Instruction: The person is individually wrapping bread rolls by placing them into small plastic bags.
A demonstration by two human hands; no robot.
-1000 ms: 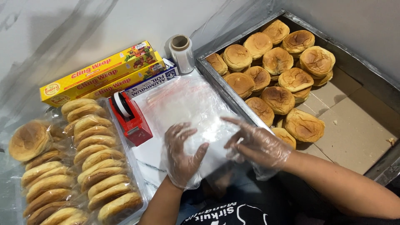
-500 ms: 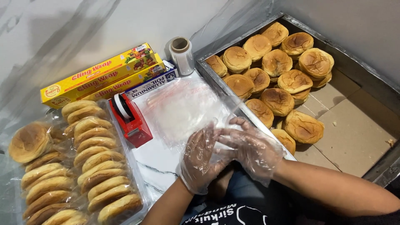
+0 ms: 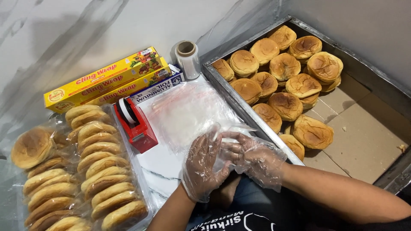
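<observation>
Both gloved hands are pinching a clear bag (image 3: 222, 143) near the table edge: left hand (image 3: 203, 164) cupping it, right hand (image 3: 252, 156) gripping its rim. Beside them, packed bags (image 3: 81, 171) are holding rows of buns. Farther off, a metal tray (image 3: 231, 96) is holding loose buns (image 3: 284, 81) on cardboard.

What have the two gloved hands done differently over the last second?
Both the left hand and right hand drew back off the clear plastic bags toward the body and met, fingers pinching thin plastic between them. Buns, tape dispenser and boxes stayed put.
</observation>
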